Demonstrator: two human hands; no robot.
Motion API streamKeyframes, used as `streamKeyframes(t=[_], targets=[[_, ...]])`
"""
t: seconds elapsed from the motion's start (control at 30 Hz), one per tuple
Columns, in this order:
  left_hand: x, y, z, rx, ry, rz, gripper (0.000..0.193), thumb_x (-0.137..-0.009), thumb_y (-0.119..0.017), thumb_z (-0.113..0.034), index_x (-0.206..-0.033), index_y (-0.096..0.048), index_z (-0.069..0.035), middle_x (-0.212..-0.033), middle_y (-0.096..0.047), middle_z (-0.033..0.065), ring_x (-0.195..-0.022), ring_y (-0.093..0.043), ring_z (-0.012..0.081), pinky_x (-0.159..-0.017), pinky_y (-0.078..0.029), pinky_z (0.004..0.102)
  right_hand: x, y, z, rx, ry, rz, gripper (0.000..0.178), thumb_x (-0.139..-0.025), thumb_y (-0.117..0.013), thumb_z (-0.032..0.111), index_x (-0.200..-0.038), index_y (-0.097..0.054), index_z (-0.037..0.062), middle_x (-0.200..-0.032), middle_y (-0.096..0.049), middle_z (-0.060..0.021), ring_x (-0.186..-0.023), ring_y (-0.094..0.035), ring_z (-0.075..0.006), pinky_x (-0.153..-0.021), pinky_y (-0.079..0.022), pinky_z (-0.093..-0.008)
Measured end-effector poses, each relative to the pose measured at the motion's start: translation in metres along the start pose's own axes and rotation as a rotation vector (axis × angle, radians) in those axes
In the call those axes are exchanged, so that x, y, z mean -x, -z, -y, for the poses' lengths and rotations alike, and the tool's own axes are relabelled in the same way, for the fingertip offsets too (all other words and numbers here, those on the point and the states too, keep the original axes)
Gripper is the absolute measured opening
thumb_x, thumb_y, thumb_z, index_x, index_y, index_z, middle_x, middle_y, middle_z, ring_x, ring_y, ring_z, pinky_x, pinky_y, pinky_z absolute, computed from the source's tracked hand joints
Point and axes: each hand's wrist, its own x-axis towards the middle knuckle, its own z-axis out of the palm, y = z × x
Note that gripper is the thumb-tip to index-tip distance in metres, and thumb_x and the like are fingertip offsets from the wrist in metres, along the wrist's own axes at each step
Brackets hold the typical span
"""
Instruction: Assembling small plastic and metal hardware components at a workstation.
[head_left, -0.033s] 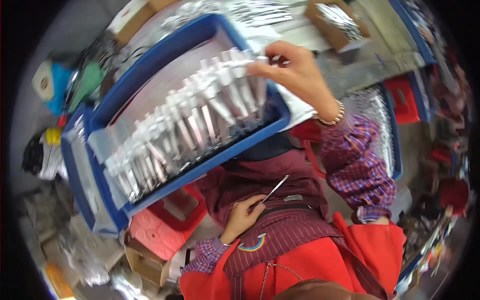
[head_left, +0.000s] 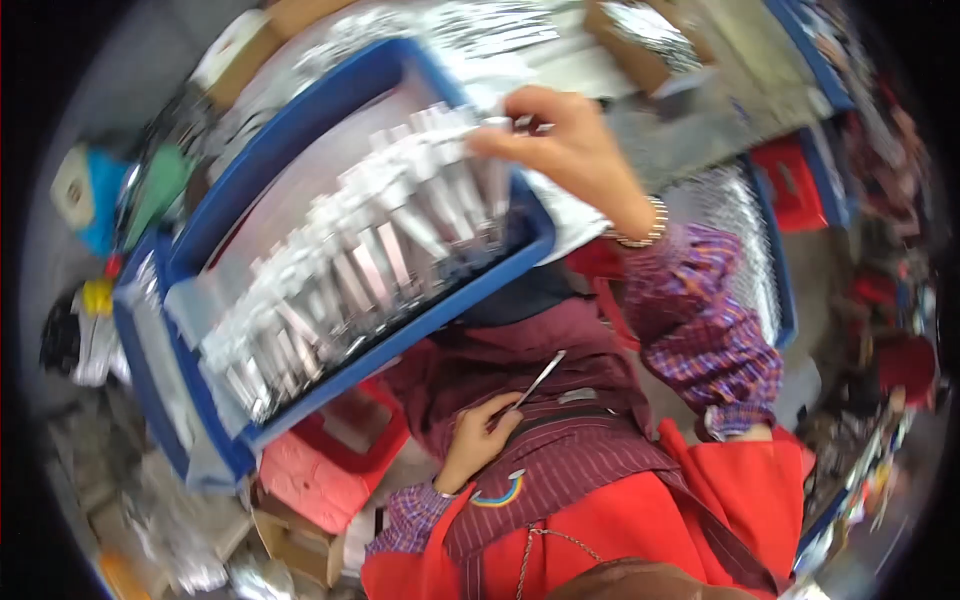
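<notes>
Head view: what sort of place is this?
Probably a small metalware workshop: a blue plastic bin holds rows of white-topped metallic pieces, a cardboard box of shiny pieces stands on the worktable, and another blue bin holds silvery pieces.

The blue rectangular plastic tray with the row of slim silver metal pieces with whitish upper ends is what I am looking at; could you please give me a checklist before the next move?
1. Right bare hand at the row of slim silver metal pieces: ok, fingertips at its right end.
2. Right hand's grip on a single piece: cannot tell, the fingertips are blurred.
3. Left bare hand holding the thin silver metal strip: ok, held over the lap.
4. Pieces evenly aligned: not ok, several lean at different angles.
5. Blue rectangular plastic tray firmly supported: cannot tell, its underside is hidden.
</notes>
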Motion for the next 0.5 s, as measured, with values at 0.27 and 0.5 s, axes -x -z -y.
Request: streamKeyframes(t=[0.27, 0.5], targets=[[-0.006, 0.012, -0.017, 0.087, 0.230, 0.133, 0.027, -0.088, -0.060, -0.007, -0.113, -0.062, 0.001, -0.088, -0.064, 0.0008, -0.078, -0.057, 0.0061, -0.070, -0.046, 0.0197, 0.019, 0.023, 0.017, -0.530, -0.016, -0.277, 0.022, -0.074, -0.074, 0.021, -0.071, -0.069, 0.0004, -0.055, -0.059, -0.0033, -0.051, -0.050, -0.0068, -0.047, -0.037, -0.0231], [-0.008, 0.027, -0.017, -0.099, 0.056, -0.003, 0.029, -0.084, -0.060, -0.006, -0.113, -0.061, 0.000, -0.094, -0.063, 0.0065, -0.085, -0.058, 0.0137, -0.079, -0.045, 0.0253, 0.100, 0.052, 0.017, -0.896, -0.419, 0.200, 0.014, -0.088, -0.059, 0.009, -0.088, -0.060, -0.0046, -0.071, -0.065, -0.0093, -0.063, -0.063, -0.0123, -0.055, -0.048, -0.0225]])
